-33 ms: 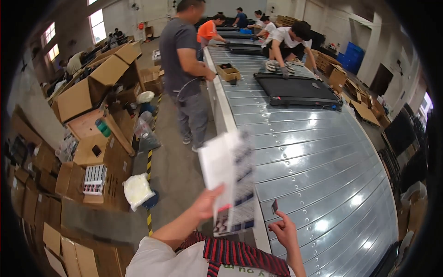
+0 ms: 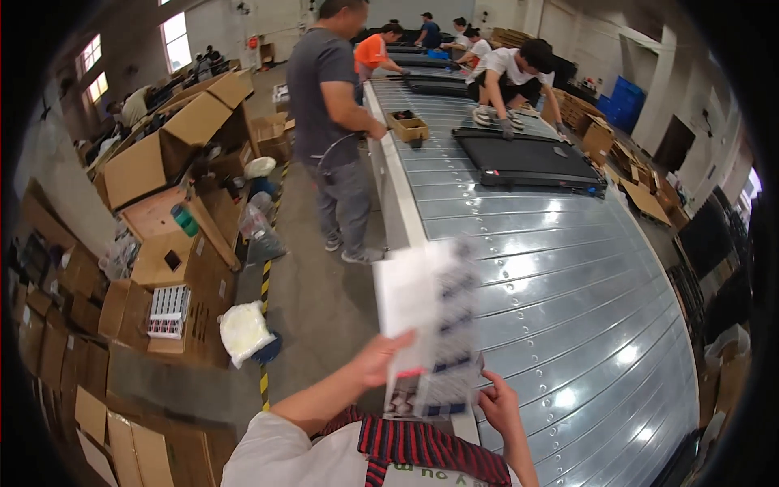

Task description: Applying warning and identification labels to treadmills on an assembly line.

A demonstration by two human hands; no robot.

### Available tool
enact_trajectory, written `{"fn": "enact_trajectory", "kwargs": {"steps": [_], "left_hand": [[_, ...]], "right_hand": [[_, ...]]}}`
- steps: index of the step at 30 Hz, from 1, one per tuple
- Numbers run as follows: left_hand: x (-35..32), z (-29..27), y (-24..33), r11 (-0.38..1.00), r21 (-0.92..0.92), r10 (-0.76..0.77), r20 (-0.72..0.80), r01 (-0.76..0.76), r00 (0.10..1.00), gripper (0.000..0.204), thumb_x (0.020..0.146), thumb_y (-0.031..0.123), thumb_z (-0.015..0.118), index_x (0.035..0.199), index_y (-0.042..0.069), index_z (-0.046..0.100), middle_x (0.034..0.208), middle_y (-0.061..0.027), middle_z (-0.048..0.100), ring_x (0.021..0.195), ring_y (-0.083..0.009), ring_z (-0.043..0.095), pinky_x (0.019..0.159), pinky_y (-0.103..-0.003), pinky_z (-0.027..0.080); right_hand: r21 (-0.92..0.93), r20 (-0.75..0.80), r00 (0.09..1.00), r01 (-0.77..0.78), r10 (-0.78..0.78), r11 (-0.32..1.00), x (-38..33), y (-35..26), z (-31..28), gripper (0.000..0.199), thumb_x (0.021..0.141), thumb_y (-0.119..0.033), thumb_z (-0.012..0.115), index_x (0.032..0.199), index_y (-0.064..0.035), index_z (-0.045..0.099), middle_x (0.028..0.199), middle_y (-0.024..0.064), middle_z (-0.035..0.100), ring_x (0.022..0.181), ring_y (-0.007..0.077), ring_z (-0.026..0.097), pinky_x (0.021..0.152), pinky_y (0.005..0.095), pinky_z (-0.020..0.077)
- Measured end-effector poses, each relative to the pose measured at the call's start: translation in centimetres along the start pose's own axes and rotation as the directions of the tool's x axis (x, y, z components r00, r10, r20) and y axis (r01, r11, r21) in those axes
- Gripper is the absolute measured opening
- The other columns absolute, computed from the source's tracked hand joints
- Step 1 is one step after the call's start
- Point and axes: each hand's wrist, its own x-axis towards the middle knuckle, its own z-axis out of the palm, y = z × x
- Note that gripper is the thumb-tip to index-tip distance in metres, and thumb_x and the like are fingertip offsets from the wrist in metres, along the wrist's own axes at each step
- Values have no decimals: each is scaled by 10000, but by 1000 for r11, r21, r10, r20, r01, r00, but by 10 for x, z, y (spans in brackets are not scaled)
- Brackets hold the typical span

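Left hand [image 2: 381, 359] and right hand [image 2: 497, 399] both gripping one printed sheet [image 2: 430, 325], one black flat panel [image 2: 527, 158] on metal table [image 2: 568, 308]

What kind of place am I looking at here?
Likely a factory packing line: a long metal conveyor carrying a flat black machine, open cardboard boxes alongside, and several workers along it.

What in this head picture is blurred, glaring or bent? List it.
Head view: the printed sheet held by the left hand and right hand is smeared by motion blur, its print unreadable; window light throws bright glare patches on the metal conveyor; fisheye distortion curves the conveyor's edges and slats; a dark vignette rings the frame; distant workers stay fairly sharp.
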Motion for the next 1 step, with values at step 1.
{"fn": "enact_trajectory", "kwargs": {"steps": [1], "left_hand": [[23,-12,-16,996,86,-35,60,30,998,336,831,251,589,1103,70,510,937,-39,595,840,-163,596,737,-325,507]], "right_hand": [[-3,23,999,-22,23,1000,-34,51,7,453,743,-68,650,1156,-42,467,729,99,650,623,165,627,598,263,490]]}}
